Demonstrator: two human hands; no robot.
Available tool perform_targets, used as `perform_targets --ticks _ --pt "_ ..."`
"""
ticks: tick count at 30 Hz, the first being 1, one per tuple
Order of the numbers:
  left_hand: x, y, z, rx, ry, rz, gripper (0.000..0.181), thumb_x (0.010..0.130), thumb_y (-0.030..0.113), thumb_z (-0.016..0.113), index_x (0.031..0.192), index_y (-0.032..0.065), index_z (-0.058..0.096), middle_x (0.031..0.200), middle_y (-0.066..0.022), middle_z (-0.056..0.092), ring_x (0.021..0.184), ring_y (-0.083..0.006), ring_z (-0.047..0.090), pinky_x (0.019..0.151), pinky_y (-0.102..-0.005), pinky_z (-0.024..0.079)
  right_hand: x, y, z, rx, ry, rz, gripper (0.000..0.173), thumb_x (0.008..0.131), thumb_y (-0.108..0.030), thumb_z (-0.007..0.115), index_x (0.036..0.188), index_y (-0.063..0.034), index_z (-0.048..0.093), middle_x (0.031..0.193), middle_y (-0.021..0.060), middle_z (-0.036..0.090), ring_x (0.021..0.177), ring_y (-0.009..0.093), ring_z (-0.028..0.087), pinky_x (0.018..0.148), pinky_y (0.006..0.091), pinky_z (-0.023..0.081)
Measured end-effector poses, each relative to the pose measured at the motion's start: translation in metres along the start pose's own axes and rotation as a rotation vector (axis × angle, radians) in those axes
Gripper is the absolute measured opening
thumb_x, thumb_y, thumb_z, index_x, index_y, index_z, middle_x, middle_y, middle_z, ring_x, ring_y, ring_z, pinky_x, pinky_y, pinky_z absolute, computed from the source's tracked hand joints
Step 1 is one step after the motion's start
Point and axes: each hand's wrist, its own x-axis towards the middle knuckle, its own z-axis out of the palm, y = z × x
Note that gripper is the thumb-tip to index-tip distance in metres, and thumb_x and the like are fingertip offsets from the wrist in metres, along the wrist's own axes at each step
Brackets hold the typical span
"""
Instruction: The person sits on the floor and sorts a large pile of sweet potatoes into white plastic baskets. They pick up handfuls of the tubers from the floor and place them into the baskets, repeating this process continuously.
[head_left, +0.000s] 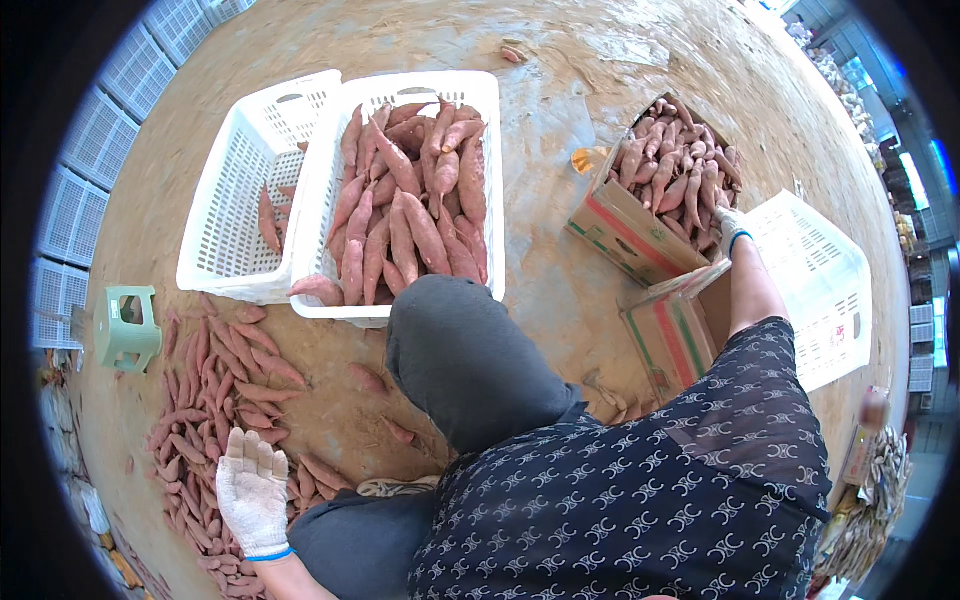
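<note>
My left hand (255, 487), in a white knit glove with a blue cuff edge, is held palm up over a heap of sweet potatoes (217, 390) on the floor at the left, with nothing in it. My right hand (729, 229), gloved alike, reaches to the near right edge of a cardboard box (637, 232) filled with small sweet potatoes (675, 165); its fingers are partly hidden, so a hold cannot be made out. Ahead of my knee stands a white plastic crate (495, 187) full of larger sweet potatoes (420, 225).
Left of the full crate, another white crate (232, 180) holds several sweet potatoes. A green plastic stool (127, 330) stands by the heap. An open cardboard box (667, 337) and a white crate (825, 300) are at the right. Stacked crates (82, 187) line the far left.
</note>
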Motion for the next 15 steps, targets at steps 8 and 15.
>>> perform_targets --ticks 8,15 --pt "0.007 -0.009 0.013 0.03 0.011 -0.003 0.046 0.107 0.03 0.043 0.145 0.0057 0.052 0.137 -0.0118 0.064 0.12 -0.0272 0.065 0.105 -0.0487 0.052 0.073 0.024 -0.039 0.154 0.055 -0.009 0.019 0.085 -0.016 0.069 0.103 -0.009 0.069 0.084 0.0086 0.067 0.071 0.023 0.063 0.065 0.037 0.053" --pt "-0.06 0.033 -0.021 -0.076 -0.02 0.198 0.048 0.108 0.03 0.038 0.148 0.006 0.049 0.145 -0.0109 0.059 0.133 -0.0267 0.056 0.119 -0.0509 0.036 0.059 -0.051 0.056 -1.587 -0.016 -0.924 0.028 0.092 -0.038 0.064 0.106 -0.0143 0.072 0.109 0.0094 0.074 0.1 0.032 0.069 0.087 0.0441 0.055"
